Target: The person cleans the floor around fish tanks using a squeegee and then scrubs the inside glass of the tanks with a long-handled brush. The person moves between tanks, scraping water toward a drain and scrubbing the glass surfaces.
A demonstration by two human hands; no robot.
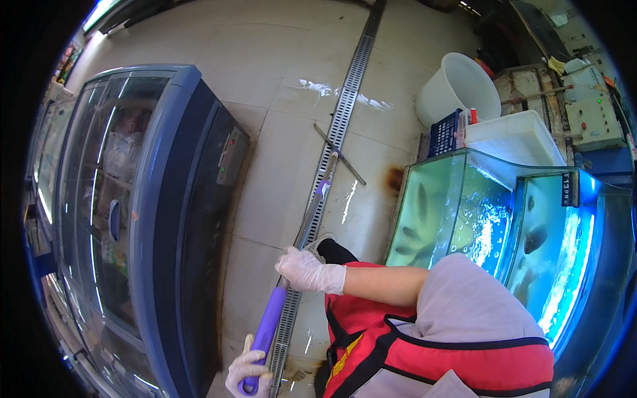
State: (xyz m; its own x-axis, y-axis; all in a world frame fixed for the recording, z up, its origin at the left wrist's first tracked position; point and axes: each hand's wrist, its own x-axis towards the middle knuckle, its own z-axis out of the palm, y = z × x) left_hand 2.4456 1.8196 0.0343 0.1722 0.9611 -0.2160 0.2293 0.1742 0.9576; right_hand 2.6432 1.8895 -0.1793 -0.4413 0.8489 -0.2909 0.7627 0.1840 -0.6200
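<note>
A long-handled floor squeegee (312, 211) slants across the view, its metal pole fitted with a purple grip (269, 318). My right hand (309, 270), in a thin whitish glove, is closed around the pole just above that grip. At the grip's looped end, my gloved left hand (249, 370) holds the handle with its fingers wrapped loosely. The narrow crossbar head (353, 169) rests on the wet tiles, lying across the slotted floor drain (343, 117). One shoe (318, 244) shows beside the drain, partly hidden by my right hand.
On the left stands a glass-fronted display cabinet (186, 214). Lit fish tanks (463, 209) line the right, close to my right arm. Beyond them are a white tub (433, 102), a blue plastic basket (444, 133), a white foam box (515, 137) and a control box (594, 112).
</note>
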